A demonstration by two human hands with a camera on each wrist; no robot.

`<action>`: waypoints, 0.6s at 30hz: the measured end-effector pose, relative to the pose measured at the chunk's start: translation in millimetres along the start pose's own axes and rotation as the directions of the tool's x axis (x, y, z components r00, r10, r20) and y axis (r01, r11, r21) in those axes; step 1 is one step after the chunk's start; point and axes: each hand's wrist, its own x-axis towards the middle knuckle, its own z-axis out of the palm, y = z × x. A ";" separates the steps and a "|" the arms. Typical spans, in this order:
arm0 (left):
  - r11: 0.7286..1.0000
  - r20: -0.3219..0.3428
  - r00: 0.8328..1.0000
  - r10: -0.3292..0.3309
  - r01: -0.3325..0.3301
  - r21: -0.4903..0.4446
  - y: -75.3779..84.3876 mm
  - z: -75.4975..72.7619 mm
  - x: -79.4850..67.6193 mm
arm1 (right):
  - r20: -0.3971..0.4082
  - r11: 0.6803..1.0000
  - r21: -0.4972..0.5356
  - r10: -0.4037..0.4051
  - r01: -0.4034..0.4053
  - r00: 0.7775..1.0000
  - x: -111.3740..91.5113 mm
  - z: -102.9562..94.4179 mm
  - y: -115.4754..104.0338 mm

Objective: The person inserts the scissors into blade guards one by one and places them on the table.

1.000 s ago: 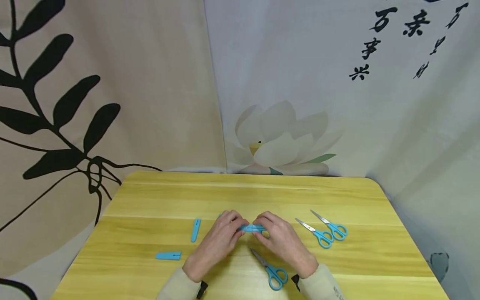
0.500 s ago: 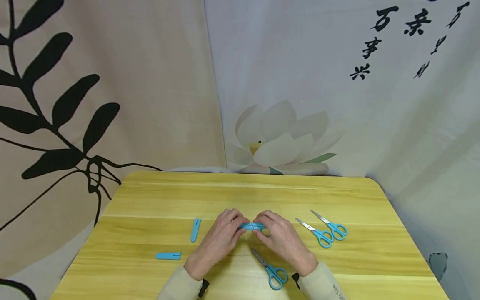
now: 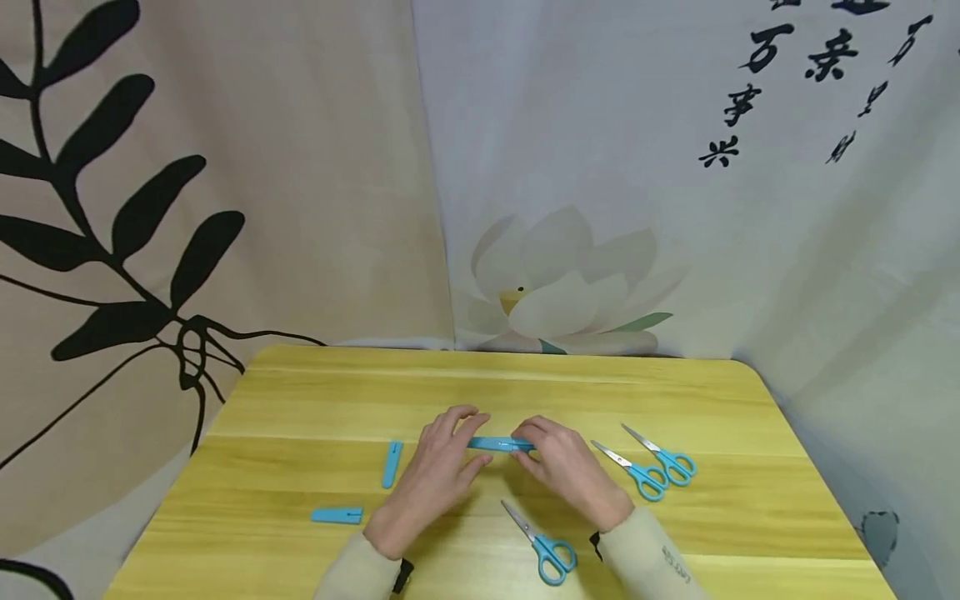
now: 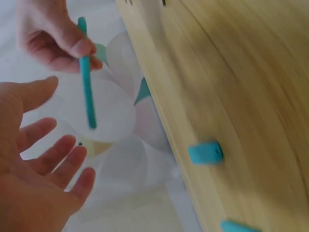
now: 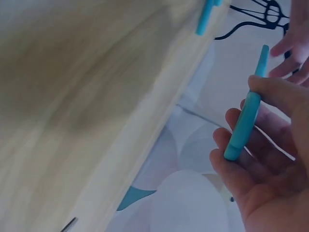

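In the head view my right hand [image 3: 570,467] pinches a pair of blue-handled scissors [image 5: 245,123] between thumb and fingers. A blue blade cover [image 3: 489,443] sits over the blades and points toward my left hand. Seen edge-on in the left wrist view, scissors and cover make one slim teal bar. My left hand [image 3: 435,479] is beside the covered end, its fingers spread and relaxed. The left wrist view shows a gap between those left fingers [image 4: 67,154] and the cover.
Two loose blue covers, one upright in view [image 3: 392,464] and one sideways [image 3: 337,516], lie at left on the wooden table [image 3: 480,387]. Uncovered scissors [image 3: 553,560] lie at the front. Two more pairs, inner scissors [image 3: 647,481] and outer scissors [image 3: 677,467], lie at right.
My left hand has let go of the covered end and opened, its fingers lifting away. More of the blue cover shows. The right hand keeps its hold, slightly farther from me.
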 end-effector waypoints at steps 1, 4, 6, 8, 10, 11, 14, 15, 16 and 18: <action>1.000 0.004 1.000 -0.019 0.019 -0.002 -1.9 -2.5 -1.6 | 0.008 1.000 0.001 0.007 -0.007 1.000 1.3 1.1 3.3; 0.998 0.013 0.998 -0.065 0.065 0.007 -8.9 -11.3 -7.4 | 0.043 0.999 -0.002 0.046 -0.045 0.998 6.7 2.6 13.3; 0.996 0.016 0.996 -0.083 0.083 0.014 -14.2 -17.9 -12.3 | 0.073 0.997 0.004 0.081 -0.082 0.994 10.8 3.2 20.0; 0.995 0.017 0.995 -0.099 0.099 0.016 -19.6 -24.1 -18.4 | 0.103 0.992 0.016 0.120 -0.123 0.987 14.5 3.2 26.1; 0.993 0.016 0.993 -0.116 0.115 0.027 -24.8 -29.6 -24.9 | 0.131 0.987 0.029 0.154 -0.159 0.979 18.0 4.1 32.2; 0.992 0.016 0.992 -0.123 0.123 0.033 -27.3 -32.0 -28.3 | 0.145 0.984 0.033 0.171 -0.177 0.975 19.7 4.6 34.9; 0.989 0.014 0.991 -0.134 0.133 0.062 -34.5 -37.4 -37.5 | 0.174 0.977 0.033 0.203 -0.212 0.964 24.0 8.3 43.9; 0.989 0.012 0.991 -0.133 0.131 0.069 -36.9 -39.0 -40.1 | 0.181 0.975 0.030 0.213 -0.222 0.960 25.4 9.8 46.8; 0.989 0.009 0.992 -0.127 0.126 0.072 -39.5 -40.4 -42.7 | 0.187 0.972 0.028 0.224 -0.233 0.956 26.7 11.3 49.5; 0.988 0.008 0.992 -0.123 0.121 0.091 -44.2 -43.4 -47.7 | 0.196 0.968 0.027 0.240 -0.250 0.951 29.4 14.4 54.6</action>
